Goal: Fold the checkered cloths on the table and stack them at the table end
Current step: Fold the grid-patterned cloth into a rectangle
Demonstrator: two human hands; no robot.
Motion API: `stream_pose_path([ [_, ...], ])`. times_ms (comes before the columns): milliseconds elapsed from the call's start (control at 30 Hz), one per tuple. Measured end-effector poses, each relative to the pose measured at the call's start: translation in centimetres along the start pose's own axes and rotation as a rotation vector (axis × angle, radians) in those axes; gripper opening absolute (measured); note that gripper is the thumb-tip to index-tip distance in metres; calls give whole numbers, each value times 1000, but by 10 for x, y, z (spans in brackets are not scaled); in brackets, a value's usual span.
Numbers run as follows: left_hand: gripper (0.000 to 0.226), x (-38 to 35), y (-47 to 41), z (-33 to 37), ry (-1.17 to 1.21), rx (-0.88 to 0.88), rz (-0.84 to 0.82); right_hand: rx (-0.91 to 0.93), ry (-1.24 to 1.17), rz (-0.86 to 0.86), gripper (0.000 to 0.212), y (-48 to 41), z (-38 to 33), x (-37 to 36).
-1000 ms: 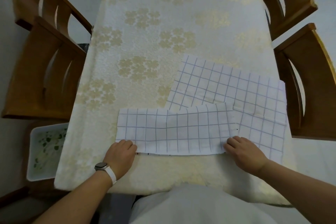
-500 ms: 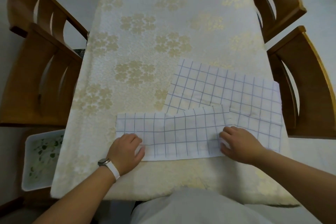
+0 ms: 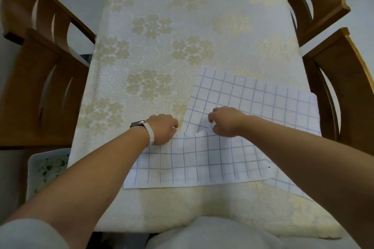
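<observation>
A white checkered cloth (image 3: 202, 159), folded into a long strip, lies on the table near the front edge. Its right part overlaps a second checkered cloth (image 3: 263, 99) that lies flat toward the table's right side. My left hand (image 3: 164, 130) is curled at the far left corner of the strip and grips the edge there. My right hand (image 3: 224, 124) pinches the strip's far edge near its middle, where the fabric puckers up slightly. Both forearms reach across the strip and hide part of it.
The table (image 3: 162, 50) carries a cream cloth with gold flowers. Wooden chairs stand along the left (image 3: 40, 79) and the right (image 3: 344, 79). A white tray (image 3: 32, 168) with a green pattern sits low at the front left, beside the table.
Both hands left the strip's near edge and moved across it to its far edge, where they now hold the fabric. The far edge has lifted a little by my right hand.
</observation>
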State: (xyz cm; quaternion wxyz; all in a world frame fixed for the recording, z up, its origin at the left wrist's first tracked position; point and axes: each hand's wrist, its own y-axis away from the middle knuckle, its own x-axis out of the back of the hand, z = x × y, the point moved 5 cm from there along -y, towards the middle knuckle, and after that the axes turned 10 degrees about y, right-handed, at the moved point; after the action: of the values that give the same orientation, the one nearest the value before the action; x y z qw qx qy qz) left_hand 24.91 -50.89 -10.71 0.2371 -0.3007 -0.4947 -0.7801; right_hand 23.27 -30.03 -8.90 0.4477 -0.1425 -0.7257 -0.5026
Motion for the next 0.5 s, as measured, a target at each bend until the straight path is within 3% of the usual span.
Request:
stream_pose_path([
  [200, 17, -9, -3, -7, 148, -10, -43, 45, 64, -77, 21, -7, 2, -8],
  [367, 13, -11, -2, -7, 223, -13, -9, 47, 48, -141, 28, -9, 6, -17],
  [500, 14, -14, -1, -6, 248, -6, 3, 31, -16, -149, 6, -8, 7, -21],
])
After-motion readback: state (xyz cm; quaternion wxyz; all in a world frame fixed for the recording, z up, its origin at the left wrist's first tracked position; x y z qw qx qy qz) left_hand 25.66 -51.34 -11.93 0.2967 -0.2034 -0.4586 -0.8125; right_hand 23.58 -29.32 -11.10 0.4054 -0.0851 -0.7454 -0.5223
